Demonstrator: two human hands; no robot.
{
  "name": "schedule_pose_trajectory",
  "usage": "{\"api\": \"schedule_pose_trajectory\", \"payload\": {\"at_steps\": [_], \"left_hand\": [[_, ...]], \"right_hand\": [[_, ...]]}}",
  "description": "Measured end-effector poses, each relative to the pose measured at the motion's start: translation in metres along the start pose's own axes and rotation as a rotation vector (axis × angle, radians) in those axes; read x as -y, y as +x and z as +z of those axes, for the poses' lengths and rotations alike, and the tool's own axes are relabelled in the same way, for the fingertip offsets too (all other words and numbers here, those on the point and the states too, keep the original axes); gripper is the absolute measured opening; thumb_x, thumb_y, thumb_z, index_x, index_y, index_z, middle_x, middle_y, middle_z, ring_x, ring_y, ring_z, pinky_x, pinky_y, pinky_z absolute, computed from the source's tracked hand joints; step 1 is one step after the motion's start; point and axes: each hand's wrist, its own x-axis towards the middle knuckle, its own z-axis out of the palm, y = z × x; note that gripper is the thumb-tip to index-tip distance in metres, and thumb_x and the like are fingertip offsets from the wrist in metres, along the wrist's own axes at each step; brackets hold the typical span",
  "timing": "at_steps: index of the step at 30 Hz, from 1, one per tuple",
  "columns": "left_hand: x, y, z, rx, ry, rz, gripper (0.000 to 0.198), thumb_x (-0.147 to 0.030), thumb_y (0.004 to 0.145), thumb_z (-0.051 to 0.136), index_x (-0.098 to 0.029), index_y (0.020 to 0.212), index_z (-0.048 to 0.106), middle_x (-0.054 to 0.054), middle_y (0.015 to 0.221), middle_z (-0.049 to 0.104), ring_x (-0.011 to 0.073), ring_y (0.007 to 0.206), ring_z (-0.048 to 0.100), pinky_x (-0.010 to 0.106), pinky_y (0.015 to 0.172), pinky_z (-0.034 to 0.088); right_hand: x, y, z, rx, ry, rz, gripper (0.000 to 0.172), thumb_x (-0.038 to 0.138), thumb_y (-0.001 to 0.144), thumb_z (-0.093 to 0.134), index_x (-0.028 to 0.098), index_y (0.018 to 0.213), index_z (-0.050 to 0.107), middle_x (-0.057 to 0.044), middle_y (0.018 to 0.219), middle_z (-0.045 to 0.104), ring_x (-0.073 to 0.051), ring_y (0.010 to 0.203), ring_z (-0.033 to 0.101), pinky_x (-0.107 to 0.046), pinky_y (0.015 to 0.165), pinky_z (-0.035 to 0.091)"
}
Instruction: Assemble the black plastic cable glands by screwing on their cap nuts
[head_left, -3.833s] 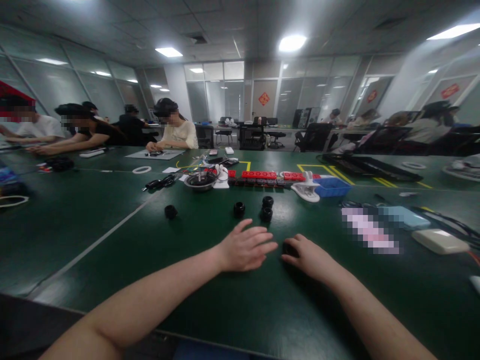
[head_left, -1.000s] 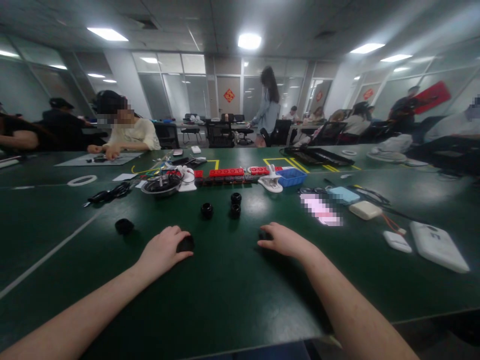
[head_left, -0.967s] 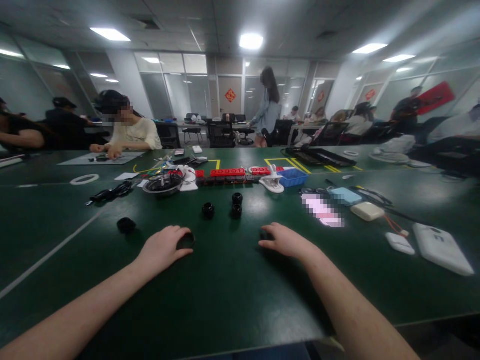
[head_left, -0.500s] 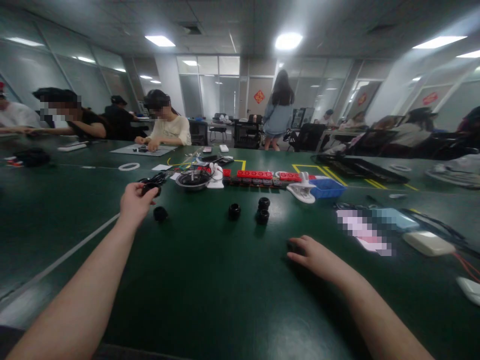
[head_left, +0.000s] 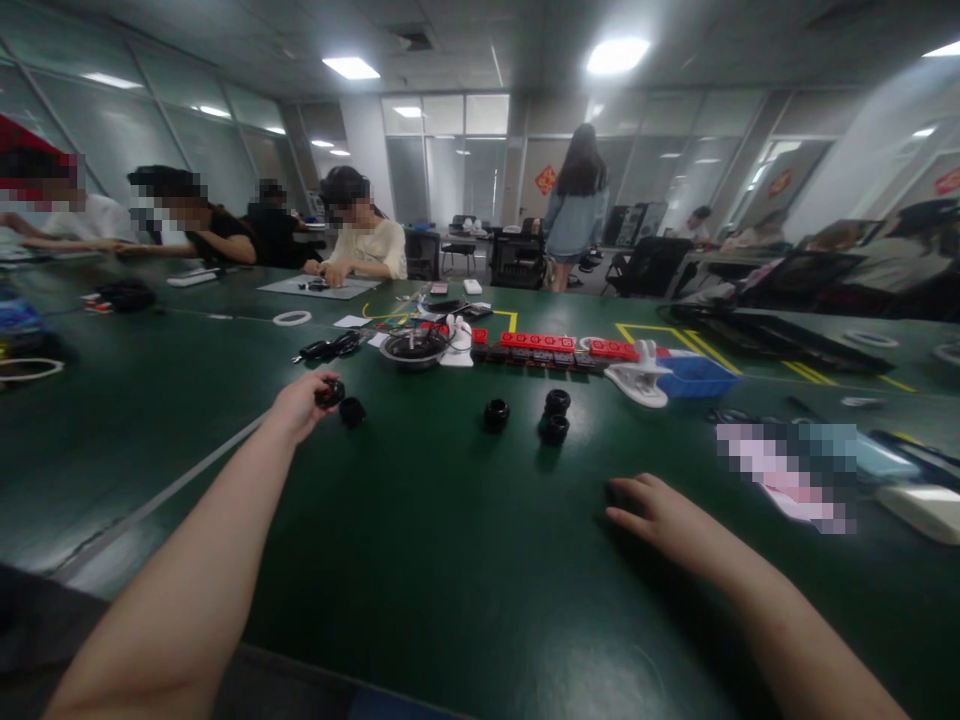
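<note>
My left hand (head_left: 300, 405) is closed on a small black tire-like ring (head_left: 330, 391), pinched between thumb and fingers at the left. Just right of and below it, a second black ring (head_left: 352, 411) rests on the green table (head_left: 450, 540). Further right sits another black ring (head_left: 496, 415) by itself. Beyond that, two more, a rear ring (head_left: 557, 402) and a front ring (head_left: 555, 430), stand close together. My right hand (head_left: 641, 510) rests low over the table with thumb and fingers apart. A dark patch lies at its fingertips, and I cannot tell whether it is only shadow.
Across the middle lie a round black dish (head_left: 412, 348), red block strips (head_left: 536, 345), a white clamp-like piece (head_left: 639, 380) and a blue bin (head_left: 697, 377). Black cables (head_left: 334, 346) lie behind my left hand. A person (head_left: 367, 240) works at the far side.
The view has turned slightly left. My left hand has brought its ring lower and closer to the ring on the table. My right hand keeps about the same place and pose.
</note>
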Motion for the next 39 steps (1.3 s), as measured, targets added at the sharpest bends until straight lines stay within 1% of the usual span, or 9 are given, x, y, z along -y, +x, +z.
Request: {"api": "schedule_pose_trajectory", "payload": {"at_steps": [4,8,15,20,23,26,28,32,39], "left_hand": [[0.004,0.003,0.000,-0.056,0.094,0.058,0.027,-0.015,0.076,0.042,-0.013,0.094,0.062,0.006,0.095,0.063,0.0200,0.089,0.058,0.029,0.067,0.048],[0.008,0.004,0.002,-0.049,0.222,0.123,0.024,-0.017,0.077,0.043,-0.015,0.088,0.065,0.004,0.097,0.064,0.0199,0.097,0.055,0.033,0.083,0.044],[0.026,0.008,0.008,0.026,0.501,0.125,0.024,-0.031,0.086,0.049,-0.014,0.102,0.055,0.006,0.104,0.057,0.0189,0.093,0.056,0.040,0.081,0.045],[0.029,0.008,0.012,0.042,0.701,0.095,0.027,-0.031,0.086,0.050,-0.014,0.107,0.052,0.007,0.108,0.055,0.0192,0.094,0.055,0.040,0.081,0.046],[0.023,0.002,0.013,0.002,0.780,0.146,0.025,-0.032,0.089,0.043,-0.016,0.104,0.055,0.009,0.109,0.057,0.0247,0.102,0.052,0.050,0.088,0.037],[0.016,-0.007,0.015,-0.069,0.823,0.273,0.035,-0.035,0.091,0.029,-0.020,0.111,0.054,0.012,0.124,0.049,0.0314,0.117,0.038,0.058,0.094,0.022],[0.013,-0.012,0.017,-0.039,0.848,0.374,0.036,-0.040,0.087,0.035,-0.023,0.115,0.052,0.009,0.128,0.046,0.0298,0.120,0.035,0.050,0.098,0.023],[0.013,-0.014,0.023,0.146,0.909,0.469,0.027,-0.038,0.074,0.053,-0.025,0.095,0.064,0.005,0.106,0.062,0.0257,0.097,0.055,0.033,0.082,0.042],[0.016,-0.008,0.024,0.206,0.997,0.473,0.023,-0.034,0.072,0.049,-0.021,0.082,0.065,0.008,0.095,0.062,0.0260,0.083,0.058,0.031,0.069,0.044]], "right_hand": [[0.002,-0.001,-0.001,0.002,-0.004,0.021,0.051,0.043,0.081,0.044,0.012,0.121,0.048,-0.015,0.116,0.049,-0.025,0.098,0.055,-0.031,0.085,0.043],[0.000,0.001,0.001,0.000,-0.009,0.017,0.048,0.042,0.082,0.044,0.014,0.121,0.048,-0.014,0.116,0.049,-0.024,0.097,0.055,-0.030,0.084,0.044],[-0.004,0.004,0.005,-0.004,-0.015,0.002,0.051,0.044,0.082,0.044,0.011,0.121,0.048,-0.015,0.114,0.049,-0.024,0.095,0.055,-0.031,0.084,0.044],[-0.002,0.003,0.004,-0.017,-0.015,-0.007,0.051,0.044,0.081,0.045,0.011,0.120,0.049,-0.015,0.113,0.050,-0.024,0.094,0.055,-0.031,0.083,0.044],[-0.002,0.002,0.003,-0.013,-0.017,-0.003,0.049,0.043,0.082,0.045,0.012,0.120,0.049,-0.015,0.113,0.050,-0.024,0.094,0.055,-0.031,0.083,0.044],[-0.002,0.002,0.003,-0.017,-0.020,-0.005,0.049,0.042,0.082,0.045,0.012,0.120,0.049,-0.015,0.113,0.050,-0.024,0.094,0.055,-0.031,0.083,0.043],[-0.002,0.001,0.004,-0.023,-0.021,-0.008,0.049,0.043,0.082,0.045,0.012,0.120,0.049,-0.015,0.113,0.050,-0.024,0.095,0.055,-0.030,0.084,0.043],[-0.003,0.000,0.005,-0.047,-0.026,-0.012,0.049,0.043,0.081,0.047,0.013,0.120,0.049,-0.015,0.113,0.050,-0.023,0.095,0.054,-0.030,0.085,0.042],[-0.004,-0.001,0.005,-0.070,-0.015,-0.007,0.049,0.043,0.081,0.048,0.013,0.119,0.050,-0.013,0.112,0.050,-0.023,0.095,0.053,-0.029,0.084,0.041]]}}
